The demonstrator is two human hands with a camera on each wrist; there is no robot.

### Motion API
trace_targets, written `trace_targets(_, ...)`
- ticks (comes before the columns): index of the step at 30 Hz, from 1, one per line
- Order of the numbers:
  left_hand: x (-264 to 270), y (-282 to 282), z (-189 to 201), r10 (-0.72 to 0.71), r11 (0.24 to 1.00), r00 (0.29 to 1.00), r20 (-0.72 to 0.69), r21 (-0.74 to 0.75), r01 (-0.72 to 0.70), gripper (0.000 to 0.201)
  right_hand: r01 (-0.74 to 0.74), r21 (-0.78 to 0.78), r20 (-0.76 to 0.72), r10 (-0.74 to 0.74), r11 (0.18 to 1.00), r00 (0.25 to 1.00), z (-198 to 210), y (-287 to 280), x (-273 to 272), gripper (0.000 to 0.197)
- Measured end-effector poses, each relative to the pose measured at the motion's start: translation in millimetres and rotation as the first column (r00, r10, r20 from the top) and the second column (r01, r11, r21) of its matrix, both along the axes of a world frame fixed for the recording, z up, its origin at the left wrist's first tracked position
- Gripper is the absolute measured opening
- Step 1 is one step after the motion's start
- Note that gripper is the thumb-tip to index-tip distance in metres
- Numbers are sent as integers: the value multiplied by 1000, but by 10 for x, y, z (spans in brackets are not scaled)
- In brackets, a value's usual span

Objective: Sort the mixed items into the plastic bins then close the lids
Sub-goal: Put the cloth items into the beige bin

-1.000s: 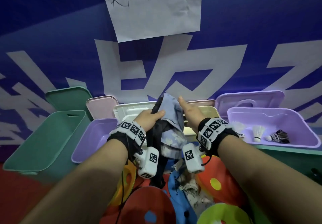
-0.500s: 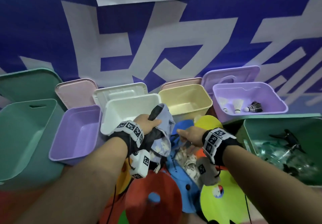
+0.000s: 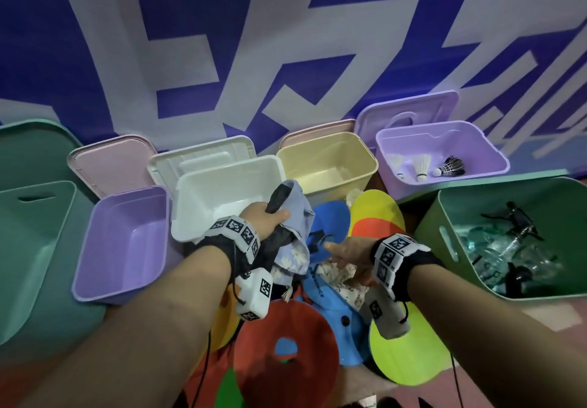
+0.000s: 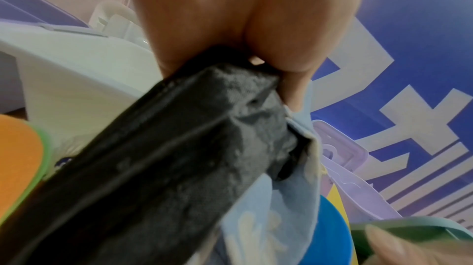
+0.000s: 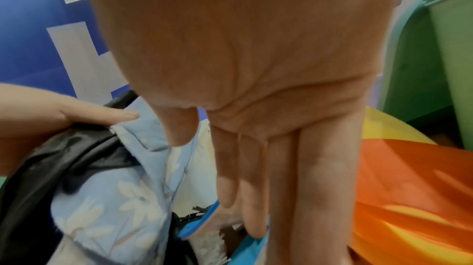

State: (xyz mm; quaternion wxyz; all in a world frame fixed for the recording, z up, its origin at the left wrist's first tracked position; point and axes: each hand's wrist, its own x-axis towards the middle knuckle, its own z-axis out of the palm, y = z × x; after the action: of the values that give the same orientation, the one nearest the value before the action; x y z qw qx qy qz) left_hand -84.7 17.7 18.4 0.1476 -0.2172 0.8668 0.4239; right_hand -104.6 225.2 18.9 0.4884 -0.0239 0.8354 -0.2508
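Observation:
My left hand (image 3: 265, 222) grips a bundle of black cloth (image 3: 279, 199) and light blue flowered cloth (image 3: 293, 249) at the front right corner of the open white bin (image 3: 178, 210). The left wrist view shows the fingers curled round the black cloth (image 4: 179, 148), with the blue cloth (image 4: 268, 229) hanging beneath. My right hand (image 3: 344, 250) is open with straight fingers (image 5: 281, 188). It reaches down onto a cream patterned cloth (image 3: 343, 283) in the pile, which lies on a blue cap (image 3: 327, 309).
Open bins ring the pile: teal (image 3: 31, 233), purple (image 3: 127, 242), yellow (image 3: 327, 160), a purple one (image 3: 495, 160) holding shuttlecocks, and a green one (image 3: 438, 233) with clear bottles. Lids lean against the blue wall. Coloured flat discs (image 3: 286, 372) lie in front.
The left hand lowered the cloth bundle to the white bin's front corner. The right hand let go of the bundle and dropped to the pile. The head view tilted down.

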Motion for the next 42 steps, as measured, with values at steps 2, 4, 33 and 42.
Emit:
trace_targets(2, -5, 34, -9, -18, 1000, 1000, 7, -5, 18, 30, -43, 17, -18, 43, 999, 999, -6, 16, 15, 59)
trace_targets(4, -8, 59, -26, -28, 1000, 1000, 9, -13, 29, 30, -63, 12, -20, 63, 998, 998, -25, 21, 31, 61)
trace_targets(33, -251, 31, 1069, 358, 743, 905, -229, 658, -127, 58, 358, -903, 188, -529, 238, 827, 1657, -568, -660, 18)
trace_targets(42, -243, -67, 1251, 410, 858, 858, -310, 451, -247, 33, 193, -927, 30, -448, 321, 893, 1716, -734, -771, 11)
